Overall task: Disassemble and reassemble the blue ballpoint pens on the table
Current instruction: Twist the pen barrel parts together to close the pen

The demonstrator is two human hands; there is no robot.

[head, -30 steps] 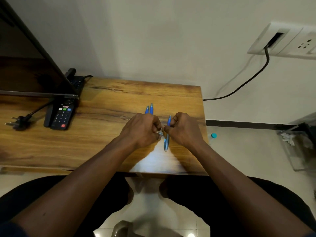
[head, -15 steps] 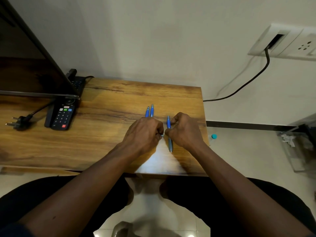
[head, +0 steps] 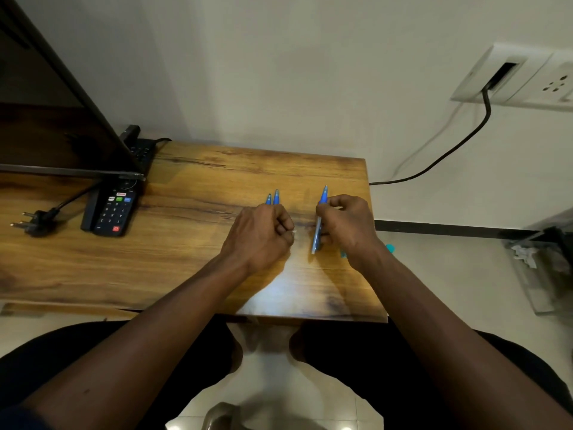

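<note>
Blue pen (head: 316,236), pale translucent lower barrel

My one camera sits on my head, looking forward and down, close above my fingers (head: 286,225), the table (head: 186,243) beyond them.

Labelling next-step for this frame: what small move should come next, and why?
Probably set the small pale piece down on the table: the left hand pinches it clear of the pen that the right hand grips, so a free hand could pull out the next part.
</note>
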